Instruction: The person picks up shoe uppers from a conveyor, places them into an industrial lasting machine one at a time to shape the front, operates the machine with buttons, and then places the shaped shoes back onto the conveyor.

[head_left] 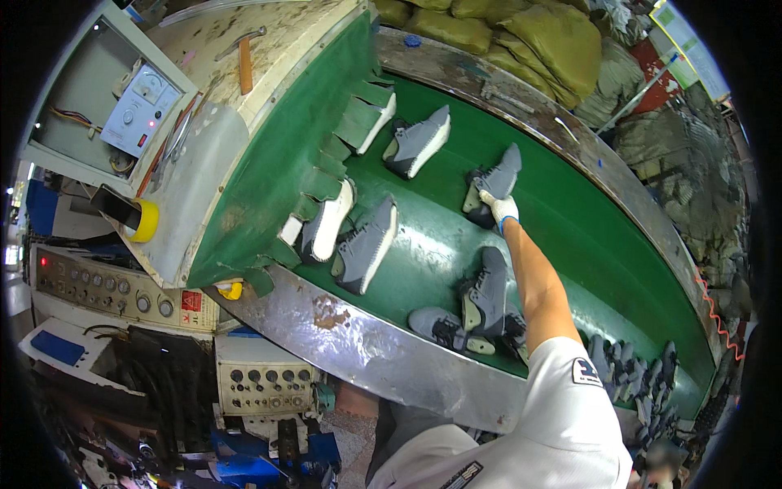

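My right hand (502, 207), in a white glove, reaches far out over a green conveyor belt (423, 236). Its fingers are closed at the heel end of a grey shoe (503, 169) with a pale sole, lying on its side. Nearer my sleeve, another grey shoe (486, 293) leans among dark shoes, one of them a low black-and-grey shoe (438, 324). Two more grey shoes with white soles, a far one (422, 140) and a near one (368, 244), lie toward the left. My left hand is out of the picture.
At left, a machine hood with a torn green curtain (277, 163) stands over the belt, with shoes (332, 222) at its flaps. A hammer (245, 65) and yellow tape roll (147, 222) rest on it. Metal rails (358, 334) edge the belt. Many shoes (635, 371) crowd its right end; sacks (546, 45) are piled behind.
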A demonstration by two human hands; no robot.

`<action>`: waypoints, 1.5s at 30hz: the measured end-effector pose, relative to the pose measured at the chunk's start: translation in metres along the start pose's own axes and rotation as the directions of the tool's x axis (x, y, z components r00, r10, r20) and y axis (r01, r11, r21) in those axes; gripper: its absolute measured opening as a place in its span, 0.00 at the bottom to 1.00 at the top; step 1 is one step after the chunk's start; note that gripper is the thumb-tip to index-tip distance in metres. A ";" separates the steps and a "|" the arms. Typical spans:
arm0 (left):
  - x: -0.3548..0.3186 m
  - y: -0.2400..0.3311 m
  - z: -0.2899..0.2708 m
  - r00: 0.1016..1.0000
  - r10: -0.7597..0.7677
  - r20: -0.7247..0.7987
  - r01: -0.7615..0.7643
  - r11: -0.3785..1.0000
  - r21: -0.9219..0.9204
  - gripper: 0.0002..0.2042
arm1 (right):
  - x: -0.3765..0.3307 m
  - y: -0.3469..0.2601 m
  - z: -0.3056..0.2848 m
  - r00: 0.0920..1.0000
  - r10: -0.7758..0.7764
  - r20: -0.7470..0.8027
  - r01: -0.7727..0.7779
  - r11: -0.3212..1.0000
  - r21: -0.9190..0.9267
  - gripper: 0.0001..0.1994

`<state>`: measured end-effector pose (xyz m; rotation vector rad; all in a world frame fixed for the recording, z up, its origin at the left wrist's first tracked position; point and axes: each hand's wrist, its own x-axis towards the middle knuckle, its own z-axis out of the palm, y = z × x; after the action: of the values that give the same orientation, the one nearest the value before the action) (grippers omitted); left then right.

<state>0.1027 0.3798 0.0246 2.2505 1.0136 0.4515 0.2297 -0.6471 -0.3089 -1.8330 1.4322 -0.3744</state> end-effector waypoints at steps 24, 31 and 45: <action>-0.035 0.083 0.015 0.703 0.095 0.705 0.413 0.752 -0.513 0.18 | -0.736 -0.203 0.063 -0.370 -0.212 0.905 -0.631 0.772 -0.077 0.19; -0.005 -0.037 -0.062 0.882 -0.301 0.362 0.471 0.546 -0.693 0.14 | -0.893 -0.231 0.080 -0.407 -0.192 0.893 -0.324 0.944 0.056 0.26; 0.047 -0.106 -0.044 0.947 -0.261 0.188 0.283 0.400 -0.872 0.18 | -1.014 -0.236 0.170 -0.408 -0.303 0.861 -0.555 0.831 0.029 0.28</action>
<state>0.0519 0.4875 -0.0096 1.0757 0.8058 0.6241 0.1722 0.3693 -0.0311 -0.6157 0.0176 0.9054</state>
